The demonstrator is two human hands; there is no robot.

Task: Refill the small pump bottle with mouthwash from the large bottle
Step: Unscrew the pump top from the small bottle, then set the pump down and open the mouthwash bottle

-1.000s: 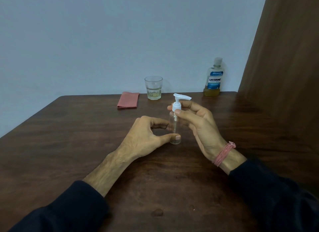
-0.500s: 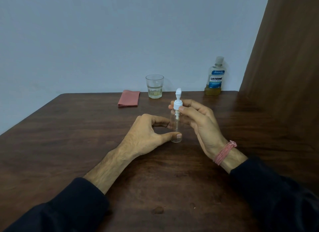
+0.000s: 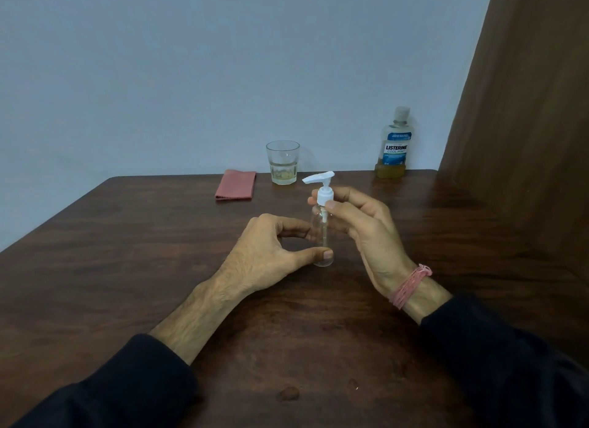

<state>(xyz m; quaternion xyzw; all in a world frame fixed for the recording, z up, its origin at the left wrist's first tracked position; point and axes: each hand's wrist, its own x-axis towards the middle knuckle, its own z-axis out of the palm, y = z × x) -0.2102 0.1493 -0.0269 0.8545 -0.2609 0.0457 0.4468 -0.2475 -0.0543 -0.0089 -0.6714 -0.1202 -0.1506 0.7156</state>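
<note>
Both hands' fingers (image 3: 345, 209) pinch the pump bottle (image 3: 322, 236).

Pump head (image 3: 319, 177) has turned, nozzle now pointing left.

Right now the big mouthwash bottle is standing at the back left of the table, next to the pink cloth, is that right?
Not quite. The head view shows the mouthwash bottle at the back right of the table; the glass stands next to the pink cloth.

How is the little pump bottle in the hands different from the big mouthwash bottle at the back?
The pump bottle is slim, unlabelled and looks empty; the mouthwash bottle is wider, blue-labelled, with yellowish liquid at the bottom. The first is held by both hands, the second stands untouched. Both are clear and upright.
</note>
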